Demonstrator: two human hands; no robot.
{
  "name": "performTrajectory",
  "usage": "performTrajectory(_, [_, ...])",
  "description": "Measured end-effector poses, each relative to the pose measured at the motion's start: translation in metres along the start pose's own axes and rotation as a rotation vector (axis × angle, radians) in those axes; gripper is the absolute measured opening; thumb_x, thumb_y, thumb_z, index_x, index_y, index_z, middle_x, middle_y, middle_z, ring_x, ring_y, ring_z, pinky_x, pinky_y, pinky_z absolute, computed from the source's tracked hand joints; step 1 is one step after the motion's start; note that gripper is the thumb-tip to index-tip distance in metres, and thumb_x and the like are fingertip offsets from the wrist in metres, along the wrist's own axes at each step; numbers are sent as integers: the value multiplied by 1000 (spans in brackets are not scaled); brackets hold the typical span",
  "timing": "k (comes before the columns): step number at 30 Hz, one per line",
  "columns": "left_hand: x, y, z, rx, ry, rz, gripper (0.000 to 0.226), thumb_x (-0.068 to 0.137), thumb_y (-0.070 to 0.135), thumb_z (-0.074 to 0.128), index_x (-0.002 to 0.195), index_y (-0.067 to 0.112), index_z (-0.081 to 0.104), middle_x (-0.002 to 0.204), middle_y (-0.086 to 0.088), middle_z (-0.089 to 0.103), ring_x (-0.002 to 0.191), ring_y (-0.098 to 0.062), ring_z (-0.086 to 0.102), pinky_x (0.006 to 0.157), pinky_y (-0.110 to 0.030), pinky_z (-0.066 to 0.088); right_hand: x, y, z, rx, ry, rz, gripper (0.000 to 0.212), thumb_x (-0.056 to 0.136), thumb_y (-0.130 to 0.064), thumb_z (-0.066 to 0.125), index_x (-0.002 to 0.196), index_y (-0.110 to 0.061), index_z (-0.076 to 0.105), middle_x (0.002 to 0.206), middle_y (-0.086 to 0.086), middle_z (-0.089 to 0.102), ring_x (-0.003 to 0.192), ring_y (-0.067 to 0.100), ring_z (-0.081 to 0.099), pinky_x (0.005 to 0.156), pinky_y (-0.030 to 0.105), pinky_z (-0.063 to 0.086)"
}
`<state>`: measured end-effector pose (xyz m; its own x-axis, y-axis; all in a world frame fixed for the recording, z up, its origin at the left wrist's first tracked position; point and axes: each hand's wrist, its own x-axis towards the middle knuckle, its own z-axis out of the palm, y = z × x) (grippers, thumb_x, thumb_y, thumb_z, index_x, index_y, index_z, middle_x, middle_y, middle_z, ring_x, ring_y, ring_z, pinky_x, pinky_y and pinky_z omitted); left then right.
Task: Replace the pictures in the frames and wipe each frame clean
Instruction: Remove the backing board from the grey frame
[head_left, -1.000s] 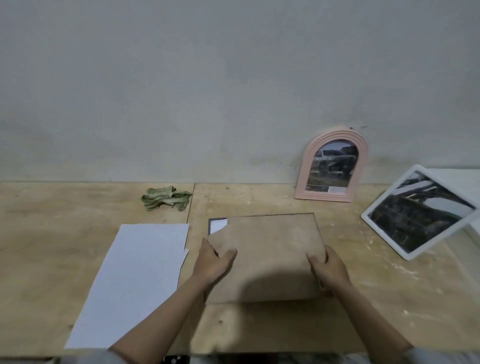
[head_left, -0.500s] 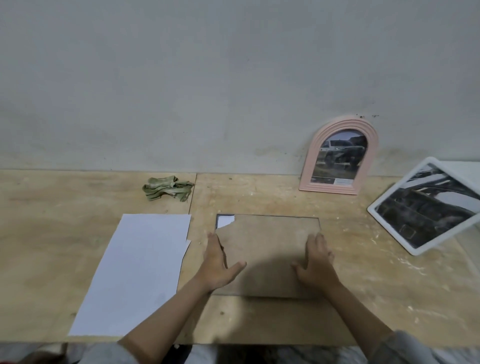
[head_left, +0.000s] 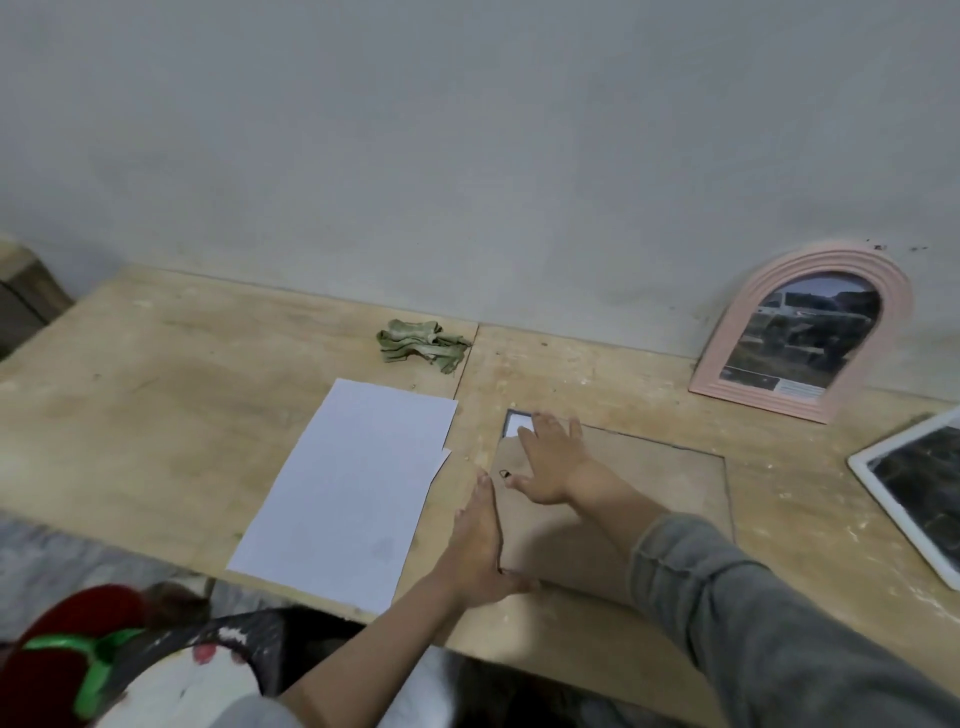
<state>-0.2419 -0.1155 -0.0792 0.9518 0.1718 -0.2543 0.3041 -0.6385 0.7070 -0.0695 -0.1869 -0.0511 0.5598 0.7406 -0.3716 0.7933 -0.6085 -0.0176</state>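
Note:
A frame lies face down on the wooden table, its brown backing board (head_left: 649, 499) on top. At the far left corner the board is chipped and a bit of white paper (head_left: 515, 426) shows. My right hand (head_left: 553, 457) lies flat on the board near that corner, fingers straight and spread. My left hand (head_left: 480, 540) rests with straight fingers along the board's left edge, thumb at the near corner. A small black clip mark (head_left: 504, 473) sits between the two hands. A crumpled green cloth (head_left: 421, 343) lies near the wall.
White paper sheets (head_left: 348, 483) lie left of the board. A pink arched frame (head_left: 800, 332) with a picture leans on the wall at the right. A white-bordered frame (head_left: 914, 483) with a dark picture lies at the far right. The table's near edge (head_left: 519, 654) is close.
The board was held tilted up, then laid flat into the frame. My right hand slid from the right side to the far left corner; my left hand moved to the left edge. The view turned left.

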Motion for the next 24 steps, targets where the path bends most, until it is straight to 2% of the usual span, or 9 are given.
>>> performTrajectory(5, [-1,-6,6,21,39,-9,140,63,62,70,142,6,-31,159,-6,-19,148,-22,-8,117,-54,4,9,-5,-13,-73,-59,32,98,75,-75,47,146,-13,21,156,11,16,145,29,3,113,57,-1])
performTrajectory(7, [-2,-6,8,6,57,-16,140,63,59,73,144,4,-28,160,-3,-15,148,-21,-3,117,-53,4,12,-6,-19,-57,-68,45,98,71,-76,50,143,-13,27,150,9,29,143,28,15,112,58,0])
performTrajectory(9, [-3,-4,8,-34,71,-21,142,62,56,76,145,5,-27,159,5,-12,148,-19,-1,118,-49,-2,14,-6,-25,5,-53,68,92,68,-76,54,134,-15,37,136,7,46,133,28,33,112,59,3])
performTrajectory(11, [-4,-3,7,-64,76,-32,143,60,55,77,145,7,-28,158,9,-10,147,-19,0,118,-46,-5,15,-6,-30,63,-46,84,85,64,-74,59,125,-16,43,124,5,53,124,27,41,111,61,5])
performTrajectory(16, [-2,-5,7,-107,100,-44,140,57,48,79,148,18,-23,160,8,-4,148,-18,4,118,-49,-3,15,1,-43,208,-103,80,64,59,-65,67,100,-23,40,116,8,56,131,31,29,109,63,2])
performTrajectory(19, [-2,-3,4,-179,99,-72,141,52,47,83,151,18,-14,159,11,6,148,-17,8,117,-51,-6,16,4,-44,246,-137,49,62,59,-63,69,97,-23,39,113,10,54,128,32,30,110,58,8])
performTrajectory(22, [-3,-2,0,-235,78,-95,142,50,44,85,151,18,-11,158,11,3,148,-19,5,115,-44,-13,14,6,-37,281,-83,15,61,61,-61,71,96,-22,39,102,6,45,121,32,34,109,50,18])
performTrajectory(24, [-3,0,-2,-259,70,-101,143,50,44,88,151,19,-10,155,16,3,146,-16,3,115,-40,-10,10,6,-29,324,-29,-10,59,62,-57,74,95,-22,39,113,7,47,131,31,28,111,50,14])
